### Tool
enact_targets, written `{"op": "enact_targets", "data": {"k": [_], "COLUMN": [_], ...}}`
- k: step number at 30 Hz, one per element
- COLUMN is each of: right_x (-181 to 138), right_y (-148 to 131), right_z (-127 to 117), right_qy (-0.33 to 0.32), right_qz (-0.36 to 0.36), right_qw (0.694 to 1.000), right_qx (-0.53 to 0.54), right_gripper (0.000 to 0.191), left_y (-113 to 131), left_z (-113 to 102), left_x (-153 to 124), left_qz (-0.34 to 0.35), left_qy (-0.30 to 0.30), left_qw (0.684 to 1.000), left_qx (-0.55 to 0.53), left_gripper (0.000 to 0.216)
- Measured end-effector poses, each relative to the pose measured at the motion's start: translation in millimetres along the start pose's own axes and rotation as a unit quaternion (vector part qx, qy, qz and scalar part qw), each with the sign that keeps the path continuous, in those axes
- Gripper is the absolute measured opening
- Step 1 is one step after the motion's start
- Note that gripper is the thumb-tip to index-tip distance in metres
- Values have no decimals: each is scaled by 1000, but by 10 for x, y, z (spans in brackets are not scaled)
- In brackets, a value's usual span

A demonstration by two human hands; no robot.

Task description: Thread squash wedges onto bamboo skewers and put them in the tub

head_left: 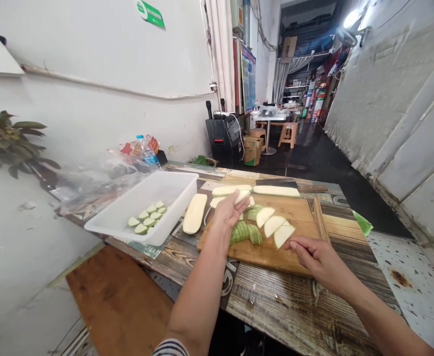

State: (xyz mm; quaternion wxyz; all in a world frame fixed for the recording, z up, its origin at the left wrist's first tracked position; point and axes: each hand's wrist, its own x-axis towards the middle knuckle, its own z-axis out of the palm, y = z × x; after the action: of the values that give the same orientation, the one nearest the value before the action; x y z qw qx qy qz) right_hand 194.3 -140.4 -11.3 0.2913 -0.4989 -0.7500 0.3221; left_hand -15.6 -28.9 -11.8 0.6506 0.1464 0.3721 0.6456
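Observation:
My right hand point(308, 252) is closed around the near end of a thin skewer, most of which is hidden. Pale half-round zucchini slices point(274, 226) are threaded along it in a slanting row above the cutting board point(294, 212). Beyond the row, my left hand point(231, 210) pinches another zucchini slice point(242, 197) between thumb and fingers. Below that hand, cut green-edged slices point(242, 232) lean together on the board. Long zucchini halves point(276, 191) lie along the board's far edge, and one more zucchini half point(195, 213) rests on the table to its left.
A white plastic tub point(120, 207) with several skewered-looking slice groups point(148, 217) stands on the left. Bare skewers point(320, 217) lie along the board's right edge. A knife point(309, 188) lies behind the board. Plastic bags point(98, 178) and a water bottle point(148, 152) sit back left.

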Motion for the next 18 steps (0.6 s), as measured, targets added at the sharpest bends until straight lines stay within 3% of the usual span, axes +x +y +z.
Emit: {"op": "enact_targets", "data": {"k": [18], "right_x": [-36], "right_y": [-14], "right_z": [32], "right_qy": [5], "right_qz": [7], "right_qw": [999], "right_qx": [34], "right_gripper": [34], "left_y": [-100], "left_z": [-16], "left_x": [16], "left_qz": [0], "left_qy": [-23], "left_qw": [1000], "left_qx": [19], "left_gripper": [11]}}
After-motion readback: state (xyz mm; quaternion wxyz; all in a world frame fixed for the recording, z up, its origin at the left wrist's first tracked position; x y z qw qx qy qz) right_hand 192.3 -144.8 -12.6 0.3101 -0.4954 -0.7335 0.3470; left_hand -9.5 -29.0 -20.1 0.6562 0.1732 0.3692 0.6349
